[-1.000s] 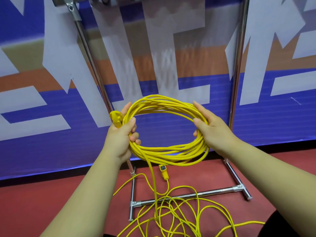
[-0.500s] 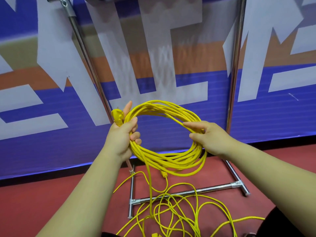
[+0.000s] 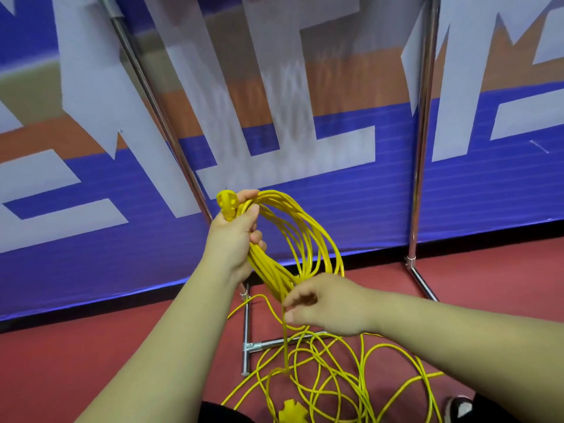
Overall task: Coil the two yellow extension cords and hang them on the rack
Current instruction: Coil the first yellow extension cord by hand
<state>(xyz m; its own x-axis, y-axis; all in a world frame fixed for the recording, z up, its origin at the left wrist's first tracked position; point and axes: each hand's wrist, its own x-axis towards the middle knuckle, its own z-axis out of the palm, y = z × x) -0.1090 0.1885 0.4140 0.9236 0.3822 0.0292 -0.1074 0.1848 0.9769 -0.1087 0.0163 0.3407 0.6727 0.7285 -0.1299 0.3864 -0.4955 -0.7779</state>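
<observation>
The person stands close to the rack [image 3: 422,166], a frame of shiny metal poles in front of a blue, white and orange banner [image 3: 335,184]. The left hand [image 3: 235,236] is closed in a fist around one side of the coiled yellow cord [image 3: 300,236]; the thumb presses the loops from the near side. A yellow plug [image 3: 226,204] sticks out at the top of this fist, just left of the fingers. The coil hangs down and to the right from the hand, between the two upright poles, approx. at mid height, and touches no pole.

The right hand [image 3: 329,303] is lower and nearer, under the coil's bottom edge. Its thumb and forefinger pinch one single strand [image 3: 285,346], which drops straight down to the floor; the other fingers are curled loose.

On the red floor [image 3: 91,346], near the person, the rest of the cord lies in a loose tangle [image 3: 335,377] of many loops, partly over the rack's base bar [image 3: 274,341]. A yellow socket end [image 3: 291,412] lies at the near edge of the tangle, w/ dark trousers beside it. If the tangle is one cord or two, I cannot tell.
</observation>
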